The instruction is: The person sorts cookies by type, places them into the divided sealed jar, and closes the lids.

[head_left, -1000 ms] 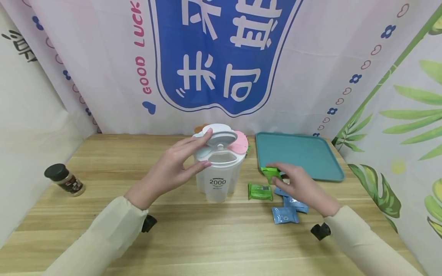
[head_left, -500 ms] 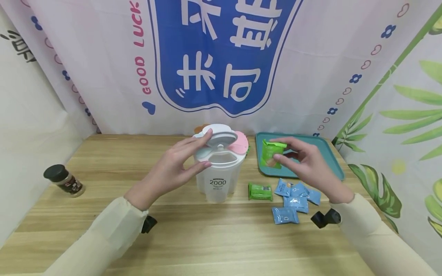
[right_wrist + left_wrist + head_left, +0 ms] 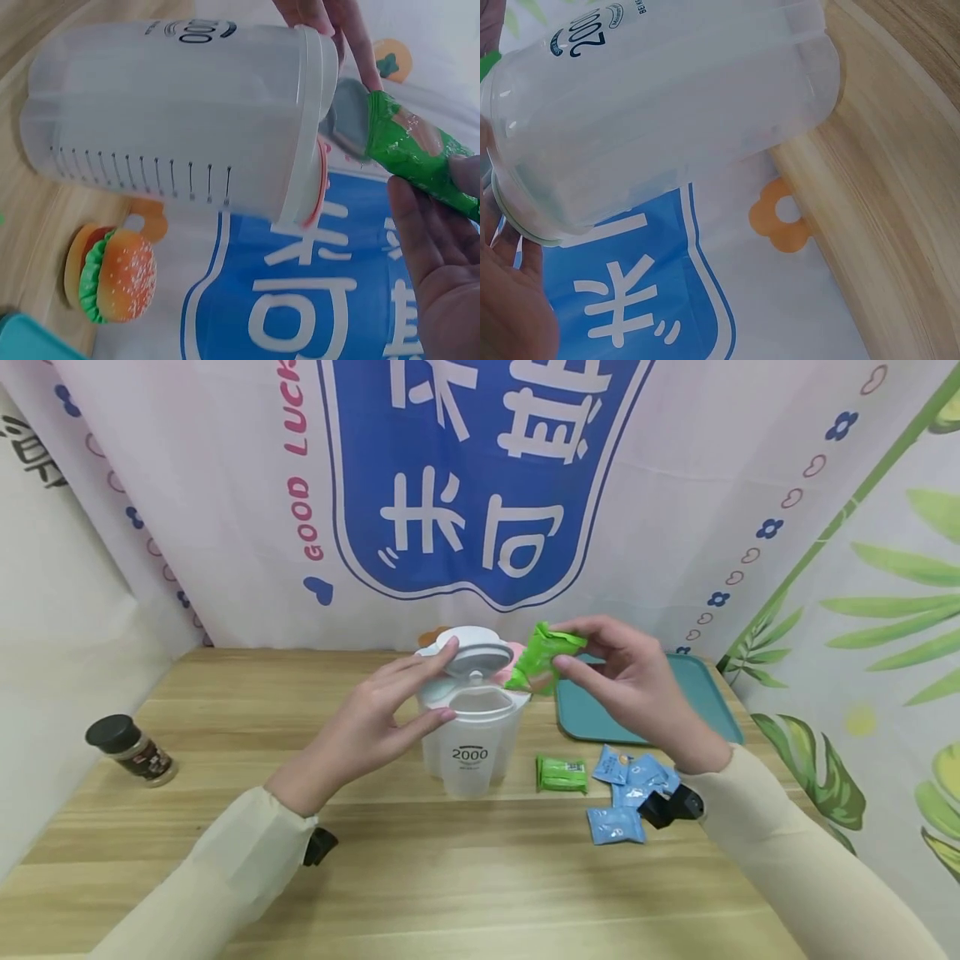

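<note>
A clear plastic storage container [image 3: 471, 768] marked 2000 stands upright on the table, its grey-lined lid flap [image 3: 480, 658] raised over an opening. My left hand [image 3: 360, 718] grips the container's top, with fingers at the raised flap and the thumb at the rim. My right hand [image 3: 626, 677] pinches a green snack packet [image 3: 543, 656] over the right side of the lid, above the pink flap. In the right wrist view the packet's [image 3: 416, 146] end is close to the grey flap. Another green packet [image 3: 561, 774] lies right of the container, beside several blue packets [image 3: 615, 825].
A teal tray [image 3: 705, 702] lies at the back right, partly behind my right hand. At the far left, a black-capped seasoning jar [image 3: 131, 750] leans to one side. A toy hamburger [image 3: 124, 274] is visible beyond the container in the right wrist view.
My right hand has lifted the green packet from beside the blue packets and carried it up and left to the container's lid. My left hand has kept its hold.
</note>
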The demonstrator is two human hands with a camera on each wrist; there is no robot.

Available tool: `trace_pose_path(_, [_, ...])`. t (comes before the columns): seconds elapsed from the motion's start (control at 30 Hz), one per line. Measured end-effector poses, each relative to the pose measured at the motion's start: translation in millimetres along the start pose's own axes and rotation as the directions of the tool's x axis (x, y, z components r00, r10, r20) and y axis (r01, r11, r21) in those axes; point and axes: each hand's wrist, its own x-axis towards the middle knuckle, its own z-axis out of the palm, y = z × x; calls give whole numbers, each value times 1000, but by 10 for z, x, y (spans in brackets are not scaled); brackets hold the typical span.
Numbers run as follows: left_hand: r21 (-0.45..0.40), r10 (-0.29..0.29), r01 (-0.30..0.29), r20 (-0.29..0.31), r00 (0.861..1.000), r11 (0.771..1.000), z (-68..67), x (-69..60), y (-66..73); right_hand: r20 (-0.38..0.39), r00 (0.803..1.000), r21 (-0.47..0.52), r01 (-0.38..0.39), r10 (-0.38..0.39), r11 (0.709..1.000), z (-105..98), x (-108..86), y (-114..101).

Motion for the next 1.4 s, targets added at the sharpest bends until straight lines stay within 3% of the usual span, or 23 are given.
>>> trace_pose_path(0.5, [-20, -10, 10, 20, 1000, 1000, 9, 14, 12, 97, 990, -15, 103, -101, 995, 357, 117, -10])
trace_pose_path(0.9, [-9, 3, -3, 14, 1000, 1000, 1, 19, 16, 179, 983, -83, 65, -49, 994, 435, 64, 27])
trace_pose_path(1.17, [-13, -2, 2, 8, 1000, 1000, -4, 8, 8, 177, 980, -91, 110, -93, 990, 457, 51, 50])
trace_pose_path(1.4, [-6, -2, 2, 9, 1000, 1000, 5, 1, -1, 231, 967, -207, 155, -106, 966, 474, 30, 81])
